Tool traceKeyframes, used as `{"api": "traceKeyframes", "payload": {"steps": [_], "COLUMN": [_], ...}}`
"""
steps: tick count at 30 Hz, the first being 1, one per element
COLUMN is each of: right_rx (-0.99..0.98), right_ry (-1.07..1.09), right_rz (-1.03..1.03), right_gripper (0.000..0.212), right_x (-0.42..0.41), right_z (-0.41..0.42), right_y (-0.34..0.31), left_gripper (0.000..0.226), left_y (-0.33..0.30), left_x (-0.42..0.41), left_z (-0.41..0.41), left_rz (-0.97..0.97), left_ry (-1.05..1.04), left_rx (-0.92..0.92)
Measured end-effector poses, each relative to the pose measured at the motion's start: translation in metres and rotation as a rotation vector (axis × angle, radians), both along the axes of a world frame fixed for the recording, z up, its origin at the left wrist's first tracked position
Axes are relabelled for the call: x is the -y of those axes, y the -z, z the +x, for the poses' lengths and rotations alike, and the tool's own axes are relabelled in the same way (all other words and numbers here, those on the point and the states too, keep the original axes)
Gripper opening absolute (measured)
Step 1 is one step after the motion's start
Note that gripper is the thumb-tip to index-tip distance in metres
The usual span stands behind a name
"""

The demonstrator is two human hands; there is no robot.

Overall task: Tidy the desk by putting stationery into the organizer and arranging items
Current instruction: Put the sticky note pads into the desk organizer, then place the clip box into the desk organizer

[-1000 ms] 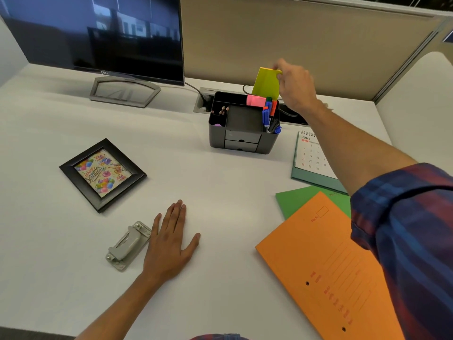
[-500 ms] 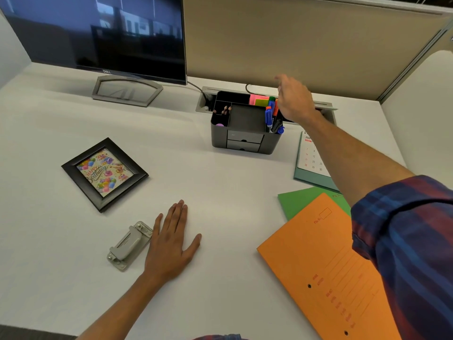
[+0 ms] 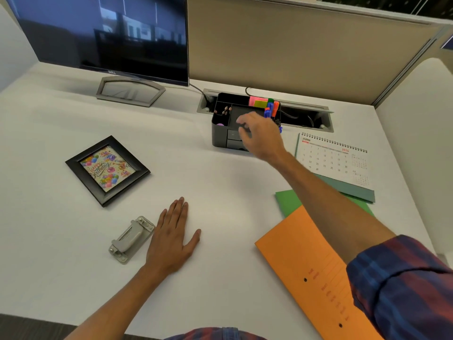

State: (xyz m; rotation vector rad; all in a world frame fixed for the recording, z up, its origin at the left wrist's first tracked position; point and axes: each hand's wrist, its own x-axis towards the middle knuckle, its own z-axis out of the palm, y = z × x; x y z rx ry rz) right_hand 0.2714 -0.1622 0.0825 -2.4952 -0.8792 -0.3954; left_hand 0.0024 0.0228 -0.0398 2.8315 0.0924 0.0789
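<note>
Two hands are out: the left hand [image 3: 171, 238] lies flat, fingers straight, on the desk [image 3: 215, 182] beside a punch [image 3: 131, 239]. The right hand [image 3: 261, 134] hangs before the organizer [image 3: 221, 133], fingers loosely curled, holding nothing. Sticky notes [image 3: 257, 102] and pens [image 3: 269, 109] stand in its back right compartments.

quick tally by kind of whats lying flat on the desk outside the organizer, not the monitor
Folders: 2, the orange folder and the green folder
Picture frame: 1
Hole punch: 1
Desk calendar: 1
Total: 5
</note>
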Motion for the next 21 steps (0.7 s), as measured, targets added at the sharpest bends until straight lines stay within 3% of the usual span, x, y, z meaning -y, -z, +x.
{"api": "traceKeyframes", "payload": {"steps": [15,21], "right_rx": [-0.422,-0.514], "right_ry": [-0.228,-0.282], "right_rz": [-0.036,-0.081], "right_gripper": [0.028,0.028], "right_x": [-0.084,-0.119], "right_z": [-0.138,-0.17], "right_y": [0.057,0.063], "left_gripper": [0.077,0.065], "left_y": [-0.007,-0.014], "left_x": [0.001,0.0], "left_z": [0.001,0.001], "left_rz": [-0.024,-0.077], "left_ry": [0.002,0.023], "left_rx": [-0.019,-0.016]}}
